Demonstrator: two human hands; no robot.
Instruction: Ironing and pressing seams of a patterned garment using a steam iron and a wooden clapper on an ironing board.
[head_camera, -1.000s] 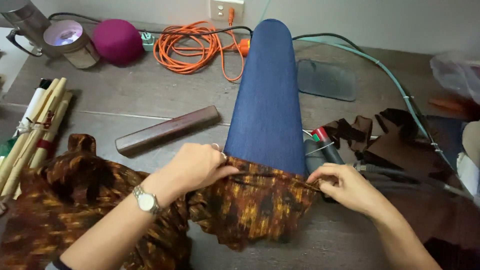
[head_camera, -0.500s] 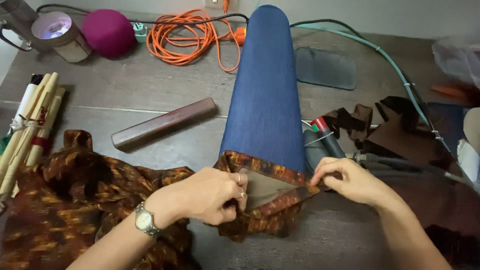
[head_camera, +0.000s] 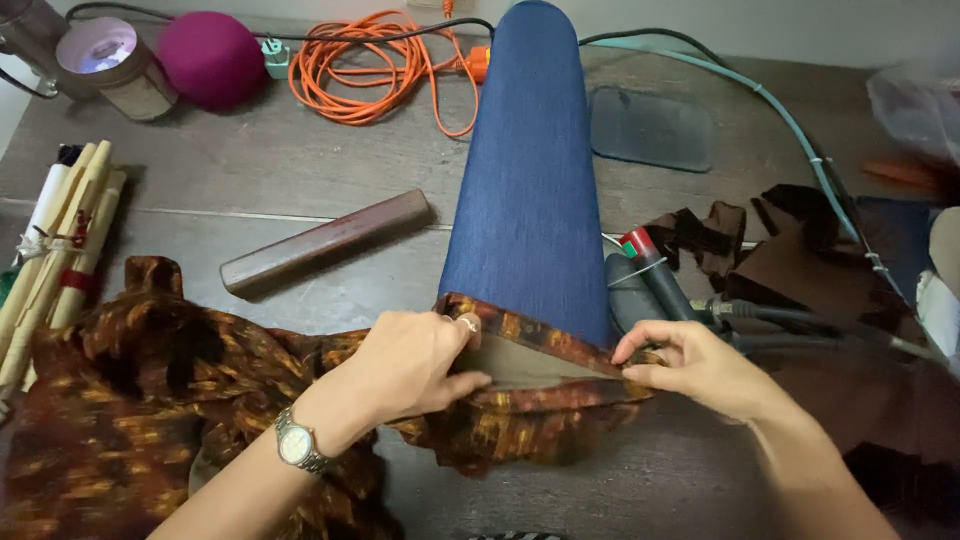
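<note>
A narrow blue padded sleeve board (head_camera: 530, 180) runs away from me down the middle of the table. A brown and orange patterned garment (head_camera: 130, 400) lies bunched at the lower left, with its hem pulled over the board's near end. My left hand (head_camera: 415, 360), with a wristwatch and a ring, pinches the folded hem at the board's left side. My right hand (head_camera: 690, 365) pinches the same hem at the right side. Between the hands a plain tan lining strip (head_camera: 530, 365) shows.
A dark wooden bar (head_camera: 325, 240) lies left of the board. Pale sticks (head_camera: 60, 250) sit at the left edge. An orange cable coil (head_camera: 370, 65), magenta round object (head_camera: 210, 55) and metal cup (head_camera: 110, 65) stand at the back. An iron handle (head_camera: 650, 275) and dark fabric scraps (head_camera: 800, 270) lie right.
Both hands have drawn the garment's hem further onto the board's end and folded it open, so the tan lining now shows. The view has moved in closer.
</note>
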